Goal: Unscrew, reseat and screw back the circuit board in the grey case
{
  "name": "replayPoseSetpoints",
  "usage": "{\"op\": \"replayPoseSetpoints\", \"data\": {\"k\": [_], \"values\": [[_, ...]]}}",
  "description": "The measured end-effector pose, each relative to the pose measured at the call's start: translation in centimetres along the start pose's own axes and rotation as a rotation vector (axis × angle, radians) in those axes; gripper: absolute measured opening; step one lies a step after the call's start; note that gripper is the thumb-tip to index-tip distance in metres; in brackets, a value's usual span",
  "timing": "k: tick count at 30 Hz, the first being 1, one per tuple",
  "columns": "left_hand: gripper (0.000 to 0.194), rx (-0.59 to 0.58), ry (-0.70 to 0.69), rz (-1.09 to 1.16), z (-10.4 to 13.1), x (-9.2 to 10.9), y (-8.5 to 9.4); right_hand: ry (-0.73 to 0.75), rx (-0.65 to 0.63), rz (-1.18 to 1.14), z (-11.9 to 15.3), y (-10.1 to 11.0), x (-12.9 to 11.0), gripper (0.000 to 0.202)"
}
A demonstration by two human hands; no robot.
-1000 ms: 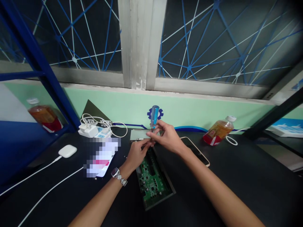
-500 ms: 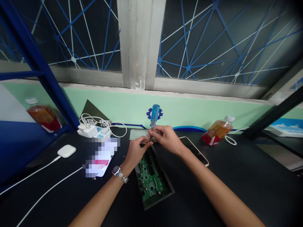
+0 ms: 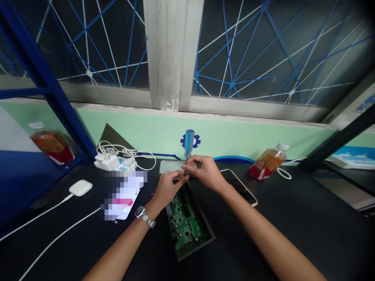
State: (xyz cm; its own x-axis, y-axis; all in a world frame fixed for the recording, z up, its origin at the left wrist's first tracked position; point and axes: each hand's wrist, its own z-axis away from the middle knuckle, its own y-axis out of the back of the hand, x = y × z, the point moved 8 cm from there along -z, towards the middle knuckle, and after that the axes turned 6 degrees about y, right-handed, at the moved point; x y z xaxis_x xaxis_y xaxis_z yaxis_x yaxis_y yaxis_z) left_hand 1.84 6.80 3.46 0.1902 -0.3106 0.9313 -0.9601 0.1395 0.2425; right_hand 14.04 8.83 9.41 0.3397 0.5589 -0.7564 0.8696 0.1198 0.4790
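A screwdriver with a clear blue handle stands almost upright, tip down, at the far end of a shallow metal case. My right hand pinches its shaft just below the handle. My left hand has thumb and forefinger drawn together beside the tip; whatever they grip there is hidden. Inside the case lies a green circuit board, its far end covered by my fingers. A watch and a bracelet are on my left wrist.
Left of the case are a lit phone, a white earbud case on a cable and a power strip with chargers. To the right lie another phone and a drink bottle. Another bottle stands far left.
The screwdriver handle has turned and tipped slightly to the left, closer to upright. My right fingers have shifted a little on the shaft. My left hand stays almost in place.
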Motion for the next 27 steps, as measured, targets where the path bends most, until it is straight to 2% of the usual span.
{"op": "replayPoseSetpoints", "data": {"k": [3, 6, 11, 15, 18, 21, 27], "values": [[0.021, -0.041, -0.024, -0.006, 0.1, 0.5, 0.3, -0.042, -0.055, -0.127, 0.1, -0.2, 0.3, 0.015], [0.021, -0.030, -0.038, -0.013, 0.1, 0.5, 0.5, -0.070, -0.089, -0.188, 0.2, -0.4, 0.3, 0.018], [0.017, 0.013, -0.033, -0.030, -0.2, 0.1, 0.3, -0.093, -0.118, -0.200, 0.5, -0.7, 0.4, 0.022], [0.014, 0.010, -0.048, -0.049, -0.2, 0.3, -0.2, -0.051, -0.142, -0.149, 0.6, -1.2, -0.2, 0.024], [0.015, 0.025, -0.048, -0.066, -0.2, 0.4, -0.3, -0.007, -0.097, -0.038, 0.4, -1.0, -0.6, 0.021], [0.014, 0.018, -0.028, -0.071, -0.1, 0.4, -0.4, -0.031, -0.016, 0.019, 0.2, -0.4, -0.2, 0.021], [0.019, -0.040, -0.039, -0.024, 0.2, 0.8, 0.1, -0.158, -0.058, -0.241, 0.3, -0.4, 0.9, 0.028]]}}
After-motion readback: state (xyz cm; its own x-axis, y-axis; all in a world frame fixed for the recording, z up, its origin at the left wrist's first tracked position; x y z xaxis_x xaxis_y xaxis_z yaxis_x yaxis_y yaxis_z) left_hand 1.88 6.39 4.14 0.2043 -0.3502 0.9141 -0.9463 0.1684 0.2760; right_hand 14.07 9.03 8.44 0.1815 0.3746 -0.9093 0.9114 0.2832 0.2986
